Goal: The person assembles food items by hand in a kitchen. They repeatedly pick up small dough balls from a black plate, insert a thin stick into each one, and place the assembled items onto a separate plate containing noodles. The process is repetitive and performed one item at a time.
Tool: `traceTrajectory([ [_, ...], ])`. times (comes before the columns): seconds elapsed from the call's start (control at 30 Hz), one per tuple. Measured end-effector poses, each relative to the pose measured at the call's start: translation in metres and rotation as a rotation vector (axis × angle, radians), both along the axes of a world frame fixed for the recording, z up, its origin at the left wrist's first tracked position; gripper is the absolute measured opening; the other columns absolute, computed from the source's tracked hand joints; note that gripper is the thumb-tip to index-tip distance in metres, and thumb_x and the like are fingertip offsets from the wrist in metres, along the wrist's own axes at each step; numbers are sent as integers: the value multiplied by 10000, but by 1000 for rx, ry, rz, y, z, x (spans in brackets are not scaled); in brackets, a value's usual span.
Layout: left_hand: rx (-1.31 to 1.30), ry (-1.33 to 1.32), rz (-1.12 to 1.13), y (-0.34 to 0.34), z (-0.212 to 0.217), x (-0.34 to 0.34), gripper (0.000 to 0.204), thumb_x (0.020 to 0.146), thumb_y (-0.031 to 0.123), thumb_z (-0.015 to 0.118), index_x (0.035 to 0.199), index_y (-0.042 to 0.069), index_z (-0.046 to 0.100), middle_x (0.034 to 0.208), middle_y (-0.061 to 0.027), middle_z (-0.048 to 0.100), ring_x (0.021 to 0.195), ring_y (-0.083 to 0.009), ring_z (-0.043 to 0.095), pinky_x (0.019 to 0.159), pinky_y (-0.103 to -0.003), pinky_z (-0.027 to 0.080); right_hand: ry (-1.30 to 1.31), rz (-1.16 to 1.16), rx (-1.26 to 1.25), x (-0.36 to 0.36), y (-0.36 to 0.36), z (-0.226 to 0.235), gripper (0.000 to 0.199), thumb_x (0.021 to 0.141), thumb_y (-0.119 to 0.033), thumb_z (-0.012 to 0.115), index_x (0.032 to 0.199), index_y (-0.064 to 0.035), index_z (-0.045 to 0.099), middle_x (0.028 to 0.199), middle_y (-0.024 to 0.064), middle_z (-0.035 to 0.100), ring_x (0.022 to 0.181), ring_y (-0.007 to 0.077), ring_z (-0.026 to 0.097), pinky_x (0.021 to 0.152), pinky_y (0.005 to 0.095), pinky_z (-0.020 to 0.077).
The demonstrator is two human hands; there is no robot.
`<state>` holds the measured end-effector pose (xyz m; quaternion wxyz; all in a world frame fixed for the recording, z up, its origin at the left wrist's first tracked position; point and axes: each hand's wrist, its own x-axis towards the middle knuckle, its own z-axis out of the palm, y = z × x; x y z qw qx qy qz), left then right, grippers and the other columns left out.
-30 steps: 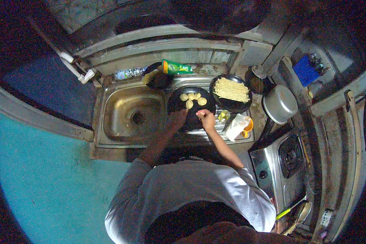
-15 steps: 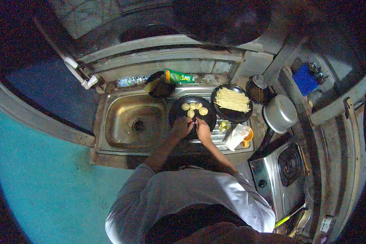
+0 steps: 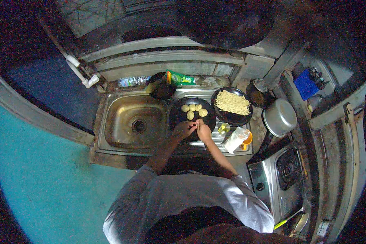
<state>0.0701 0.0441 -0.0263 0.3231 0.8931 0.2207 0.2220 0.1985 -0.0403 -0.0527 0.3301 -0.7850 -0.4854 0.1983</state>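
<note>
The person's left hand [image 3: 183, 131] and right hand [image 3: 203, 131] meet, fingers bent inward and fingertips together, over the near side of a round black plate [image 3: 176, 117]. The fingers hide whatever may be between them, so whether either hand grips something cannot be told.

Just beyond the fingertips, on the same plate, five rounded, pale yellow dough-like pieces [image 3: 203, 112] sit in a loose cluster, some touching. The plate rests on the left part of a ridged, shiny steel drainboard [image 3: 205, 92], next to the sink's edge.

Near the drainboard's far right corner, a second round black plate [image 3: 235, 119] bears a wide heap of thin, pale yellow noodle-like strands [image 3: 233, 102]. Between this plate and the right hand stands a small clear container with something yellowish inside [image 3: 224, 129]. By the near right corner, a white plastic bag [image 3: 236, 140] leans beside an orange mug [image 3: 247, 138].

Left of the drainboard is a rectangular steel sink basin [image 3: 124, 120]. Along the far edge lie a clear plastic bottle [image 3: 132, 81] and a green packet [image 3: 181, 79]. Past the right edge sits a large silver metal pot [image 3: 281, 117]; nearer the person is a steel stove [image 3: 268, 175].
</note>
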Motion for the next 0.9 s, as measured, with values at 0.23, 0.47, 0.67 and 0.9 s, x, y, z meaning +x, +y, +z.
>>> traceTrajectory([
  [0.23,169,-107,92,7,-37,-3,198,838,255,609,930,83,641,876,-126,639,823,-327,601,715,-426,487,-30,40,-125,-9,-1,20,305,925,-309,474,1125,-112,354,806,193,632,762,436,603,653,509,454],
  [0.47,167,-199,228,-3,-24,-2,195,868,223,562,936,45,605,912,-152,628,855,-351,594,746,-433,484,-11,-20,112,-8,-6,16,192,871,-238,585,1000,-103,539,794,147,650,745,354,631,614,451,478],
  [0.67,116,-44,280,-14,-6,3,316,857,255,586,1108,62,598,958,-168,635,866,-336,607,754,-433,494,19,-8,315,-2,-9,3,214,910,-214,512,1030,-89,638,976,152,652,864,351,626,736,404,497],
  [0.9,30,70,179,-1,-11,0,307,820,233,622,1080,72,617,929,-132,647,865,-323,607,740,-424,498,16,73,123,-3,-11,14,376,826,-80,582,1186,-125,485,885,143,661,797,341,641,690,416,508],
])
